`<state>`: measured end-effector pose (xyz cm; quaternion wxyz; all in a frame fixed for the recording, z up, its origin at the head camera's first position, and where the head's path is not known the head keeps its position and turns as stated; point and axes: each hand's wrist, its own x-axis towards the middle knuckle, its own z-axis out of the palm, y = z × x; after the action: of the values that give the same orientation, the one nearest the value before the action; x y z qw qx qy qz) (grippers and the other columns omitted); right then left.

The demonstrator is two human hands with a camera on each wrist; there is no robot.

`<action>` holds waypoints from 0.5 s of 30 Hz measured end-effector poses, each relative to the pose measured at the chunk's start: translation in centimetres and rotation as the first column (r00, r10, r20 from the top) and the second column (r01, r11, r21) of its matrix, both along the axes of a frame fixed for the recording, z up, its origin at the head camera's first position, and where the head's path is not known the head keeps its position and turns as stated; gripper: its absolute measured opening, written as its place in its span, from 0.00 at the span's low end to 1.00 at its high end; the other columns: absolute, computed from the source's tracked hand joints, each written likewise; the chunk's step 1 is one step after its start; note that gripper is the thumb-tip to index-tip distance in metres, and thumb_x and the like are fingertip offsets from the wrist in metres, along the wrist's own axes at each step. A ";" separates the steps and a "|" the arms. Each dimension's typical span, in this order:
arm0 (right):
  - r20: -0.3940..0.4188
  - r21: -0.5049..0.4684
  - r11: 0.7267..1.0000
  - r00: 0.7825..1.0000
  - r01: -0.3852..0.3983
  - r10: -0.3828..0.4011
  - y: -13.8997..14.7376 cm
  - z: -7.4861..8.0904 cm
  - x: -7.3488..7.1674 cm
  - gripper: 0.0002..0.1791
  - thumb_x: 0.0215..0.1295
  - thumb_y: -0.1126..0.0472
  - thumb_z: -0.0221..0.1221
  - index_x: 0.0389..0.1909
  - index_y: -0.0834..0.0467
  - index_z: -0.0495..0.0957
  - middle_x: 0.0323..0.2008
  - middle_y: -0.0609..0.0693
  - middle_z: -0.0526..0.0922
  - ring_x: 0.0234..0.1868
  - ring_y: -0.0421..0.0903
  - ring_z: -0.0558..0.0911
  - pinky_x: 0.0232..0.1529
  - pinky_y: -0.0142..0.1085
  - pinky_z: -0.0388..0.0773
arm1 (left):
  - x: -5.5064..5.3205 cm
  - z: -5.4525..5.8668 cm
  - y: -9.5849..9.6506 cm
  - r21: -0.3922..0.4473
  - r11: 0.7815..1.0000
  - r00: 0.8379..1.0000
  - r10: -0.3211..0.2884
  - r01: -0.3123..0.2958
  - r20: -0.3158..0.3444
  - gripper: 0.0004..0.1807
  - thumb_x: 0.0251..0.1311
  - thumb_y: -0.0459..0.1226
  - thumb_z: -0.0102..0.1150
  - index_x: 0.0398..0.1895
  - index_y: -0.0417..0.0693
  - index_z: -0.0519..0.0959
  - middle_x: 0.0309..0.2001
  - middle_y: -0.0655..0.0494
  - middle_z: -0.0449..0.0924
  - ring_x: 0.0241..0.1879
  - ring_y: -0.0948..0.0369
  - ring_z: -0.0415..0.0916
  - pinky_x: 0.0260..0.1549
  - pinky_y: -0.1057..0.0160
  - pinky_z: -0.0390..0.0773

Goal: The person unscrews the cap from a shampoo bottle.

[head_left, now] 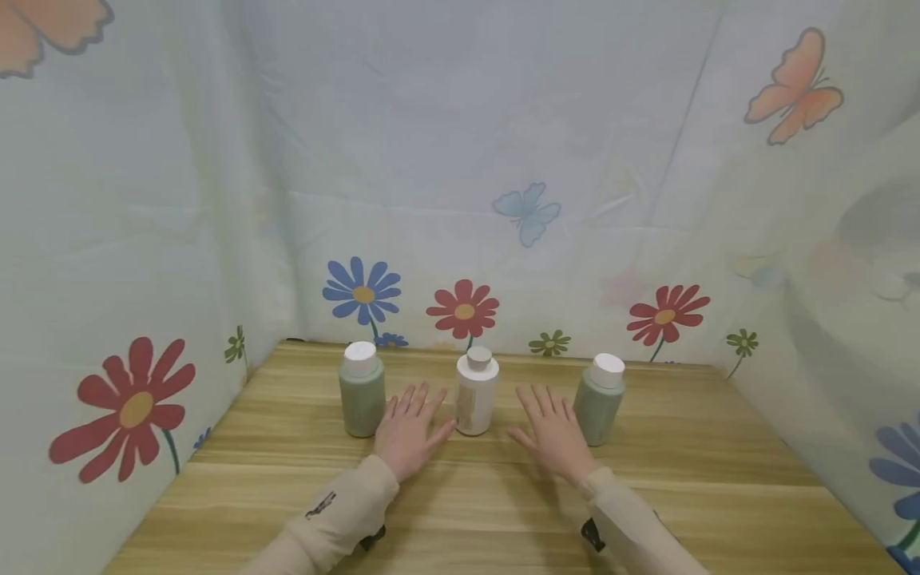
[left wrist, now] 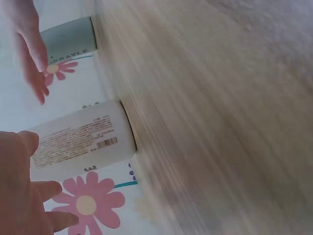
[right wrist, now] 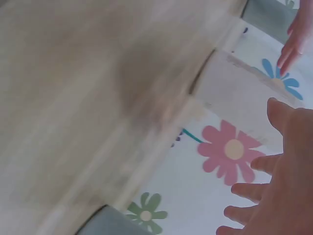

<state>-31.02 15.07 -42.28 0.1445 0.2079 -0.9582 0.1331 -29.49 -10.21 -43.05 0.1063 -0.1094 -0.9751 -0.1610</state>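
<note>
Three bottles stand upright in a row on the wooden table. A green bottle with a white cap (head_left: 362,399) is on the left, a white bottle with a grey cap (head_left: 476,399) in the middle, and another green bottle (head_left: 598,407) on the right. My left hand (head_left: 408,435) hovers between the left green bottle and the white one, fingers spread and holding nothing. Between the white bottle and the right green bottle, my right hand (head_left: 553,431) is likewise spread and bare. Printed text and a barcode show on the white bottle (left wrist: 88,139) in the left wrist view.
The wood-grain table (head_left: 474,519) reaches back to a pale curtain (head_left: 431,160) printed with flowers and butterflies. This curtain also closes off the left and right sides. A dark strap piece (head_left: 592,533) shows under the right sleeve.
</note>
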 end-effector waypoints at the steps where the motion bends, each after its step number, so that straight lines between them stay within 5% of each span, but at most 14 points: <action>1: -0.002 0.006 1.000 1.000 -0.001 0.001 -0.2 0.2 0.1 0.38 0.66 0.46 0.57 0.71 0.59 0.59 0.70 0.65 0.61 0.72 0.68 0.58 0.69 0.63 0.53 | 0.1 0.1 -0.1 -0.002 1.000 1.000 0.001 -0.001 -0.001 0.34 0.69 0.59 0.41 0.74 0.56 0.59 0.76 0.44 0.53 0.76 0.44 0.48 0.72 0.41 0.47; 7: -0.039 -0.019 1.000 0.999 -0.019 0.018 -1.5 3.0 0.4 0.40 0.66 0.44 0.56 0.72 0.59 0.57 0.71 0.66 0.60 0.73 0.68 0.56 0.69 0.63 0.53 | 0.8 1.9 -0.9 -0.043 0.999 0.999 -0.001 -0.002 -0.054 0.34 0.69 0.59 0.41 0.73 0.55 0.59 0.74 0.44 0.56 0.75 0.44 0.51 0.72 0.42 0.51; 15: -0.039 -0.061 0.987 0.989 -0.146 0.144 -6.6 7.7 0.8 0.42 0.67 0.44 0.57 0.75 0.58 0.52 0.74 0.63 0.56 0.75 0.66 0.52 0.71 0.63 0.50 | 2.0 6.9 -3.5 -0.028 0.999 0.992 0.034 -0.037 -0.124 0.37 0.69 0.60 0.40 0.75 0.54 0.56 0.76 0.45 0.52 0.76 0.44 0.46 0.73 0.41 0.47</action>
<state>-30.19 8.49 -34.61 0.1577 0.2746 -0.9332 0.1699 -27.46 -13.67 -36.12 0.1677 -0.1034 -0.9707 -0.1373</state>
